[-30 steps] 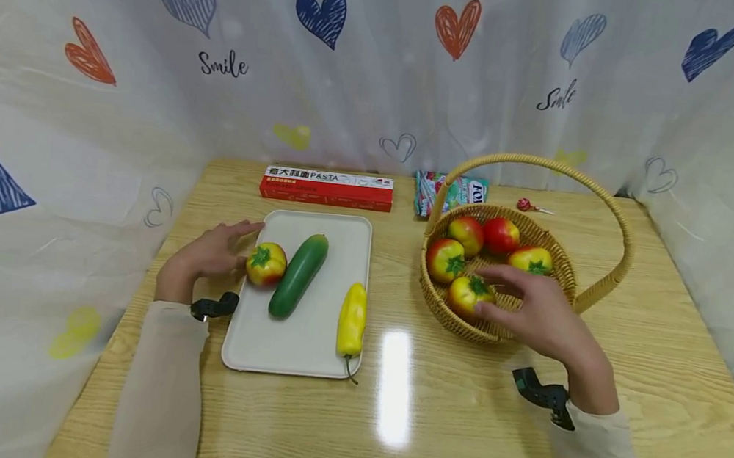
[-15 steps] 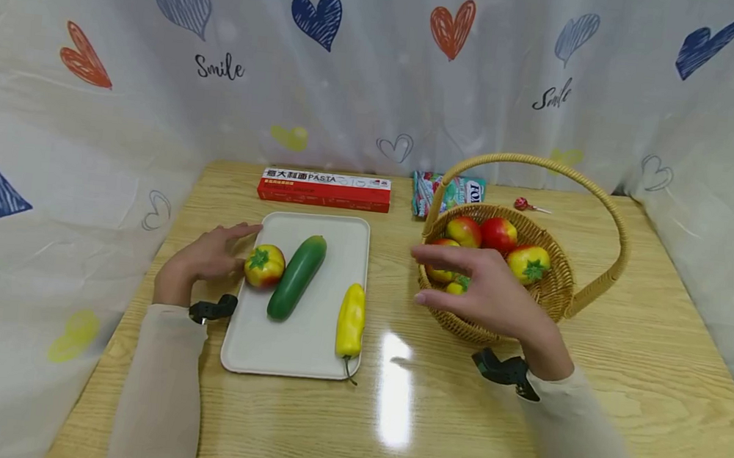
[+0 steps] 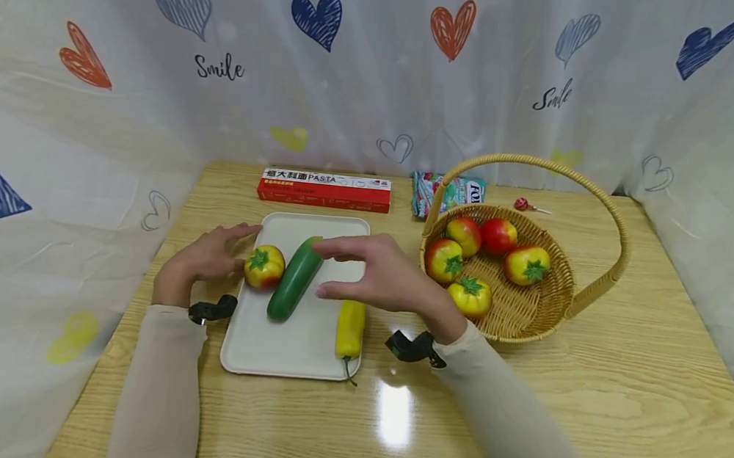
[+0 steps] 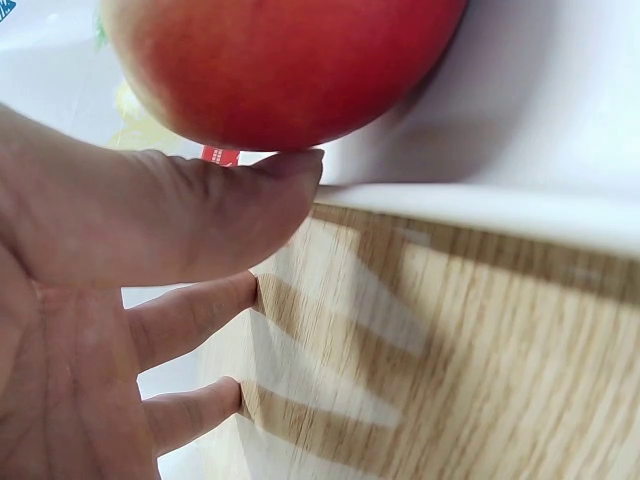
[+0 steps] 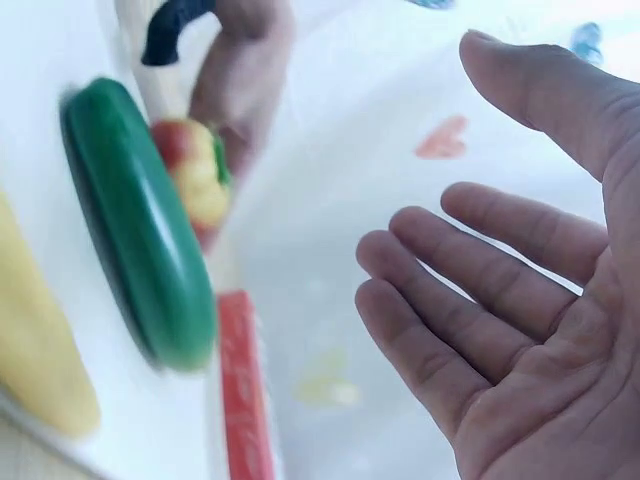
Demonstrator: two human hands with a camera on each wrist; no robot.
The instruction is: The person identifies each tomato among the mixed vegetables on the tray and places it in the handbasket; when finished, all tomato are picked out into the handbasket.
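In the head view my left hand [image 3: 208,254] rests at the tray's left edge, beside a red-and-yellow fruit with a green leafy top [image 3: 264,267]. Seen from the left wrist, the thumb lies at the fruit's underside [image 4: 290,85], with the other fingers spread over the table. My right hand [image 3: 382,273] hovers above the white tray [image 3: 301,361], holding nothing, its thumb and fingers well apart. Beneath and left of its fingertips lies a green cucumber [image 3: 296,280]. A yellow pepper [image 3: 350,330] is partly hidden below the right hand.
A wicker basket [image 3: 523,325] with a tall handle stands right of the tray, holding several red-and-yellow fruits [image 3: 526,265]. Behind are a red pasta box [image 3: 324,191], a candy bag [image 3: 466,192] and a lollipop [image 3: 523,204]. A printed curtain [image 3: 352,102] borders the table.
My right hand has moved left, from over a fruit in the basket to above the tray, carrying nothing. The left hand stays at the tray's edge.
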